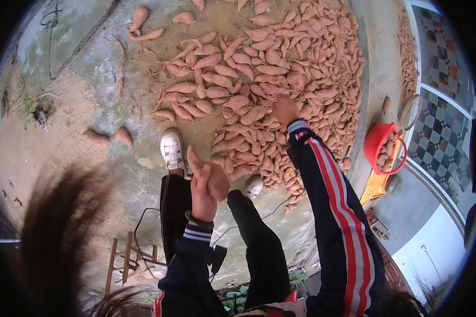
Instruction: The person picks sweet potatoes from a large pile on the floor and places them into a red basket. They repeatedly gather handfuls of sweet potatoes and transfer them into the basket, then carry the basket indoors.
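A broad heap of pink-skinned sweet potatoes (258,71) is spread over the concrete ground before me. In front of my knees, my left hand (203,194) grips a plump sweet potato (219,183) together with a slender, pointed one (195,160). My right arm is stretched out over the heap. At its end, my right hand (286,109) is down at the sweet potatoes, its fingers hidden under the back of the hand. Whether it holds one I cannot tell.
Two loose sweet potatoes (97,138) lie left of my white shoe (171,150). A red bucket (375,144) with brownish contents stands at the right, on a ledge near a round sieve-like rim (411,112). A wooden stool (123,257) and a black cable (137,228) are near my left leg.
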`<action>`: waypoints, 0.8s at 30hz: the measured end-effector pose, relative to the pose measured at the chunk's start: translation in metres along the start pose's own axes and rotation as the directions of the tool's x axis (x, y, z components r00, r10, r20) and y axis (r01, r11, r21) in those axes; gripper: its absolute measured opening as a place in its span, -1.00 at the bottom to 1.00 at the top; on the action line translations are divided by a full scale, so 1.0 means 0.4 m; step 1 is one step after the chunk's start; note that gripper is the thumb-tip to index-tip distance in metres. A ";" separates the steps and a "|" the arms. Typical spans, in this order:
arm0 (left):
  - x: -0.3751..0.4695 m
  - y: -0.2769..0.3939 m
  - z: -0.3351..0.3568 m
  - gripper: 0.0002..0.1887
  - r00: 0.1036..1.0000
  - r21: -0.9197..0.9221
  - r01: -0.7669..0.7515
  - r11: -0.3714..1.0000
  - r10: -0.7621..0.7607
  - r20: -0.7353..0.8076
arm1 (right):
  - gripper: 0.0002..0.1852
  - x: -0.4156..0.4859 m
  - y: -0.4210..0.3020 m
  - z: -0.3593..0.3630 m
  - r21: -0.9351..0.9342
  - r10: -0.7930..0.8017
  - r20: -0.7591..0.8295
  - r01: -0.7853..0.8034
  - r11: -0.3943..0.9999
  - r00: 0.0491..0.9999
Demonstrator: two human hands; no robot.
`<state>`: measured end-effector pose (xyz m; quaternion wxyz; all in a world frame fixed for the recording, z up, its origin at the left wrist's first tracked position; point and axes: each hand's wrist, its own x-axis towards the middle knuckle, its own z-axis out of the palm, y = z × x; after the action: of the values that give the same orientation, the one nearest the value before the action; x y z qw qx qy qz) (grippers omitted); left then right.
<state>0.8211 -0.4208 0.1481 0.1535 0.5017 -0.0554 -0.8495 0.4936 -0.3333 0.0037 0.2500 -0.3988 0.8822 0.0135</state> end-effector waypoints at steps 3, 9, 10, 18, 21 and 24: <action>0.035 0.012 -0.056 -0.69 0.993 -0.073 0.101 0.992 -0.097 0.063 | -0.69 0.226 -0.009 0.042 -0.259 -0.005 0.151 0.045 0.965 0.989; 0.041 0.015 -0.050 -0.58 0.970 -0.226 0.235 0.945 -0.245 -0.013 | -0.50 0.346 0.022 0.166 -0.402 0.093 0.095 -0.047 0.914 0.991; 0.044 0.024 -0.046 -0.58 0.962 -0.231 0.272 0.934 -0.267 0.051 | -0.46 0.338 0.027 0.179 -0.479 0.077 0.072 -0.033 0.877 0.994; 0.057 0.032 0.027 -0.57 0.973 -0.216 0.199 0.956 -0.219 -0.070 | -0.19 0.301 0.073 0.106 -0.484 0.065 0.145 0.013 0.875 0.987; 0.061 0.022 0.040 -0.57 0.974 -0.212 0.181 0.961 -0.205 -0.099 | -0.20 0.290 0.108 0.100 -0.454 0.021 0.165 0.057 0.889 0.986; 0.065 0.023 0.040 -0.58 0.979 -0.213 0.187 0.959 -0.201 -0.044 | -0.32 0.274 0.130 0.129 -0.610 -0.116 0.144 0.181 0.772 0.983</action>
<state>0.7974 -0.4387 0.1365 0.1226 0.5136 0.0880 -0.8446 0.4179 -0.3628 -0.1001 0.1482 -0.5259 0.7811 0.3023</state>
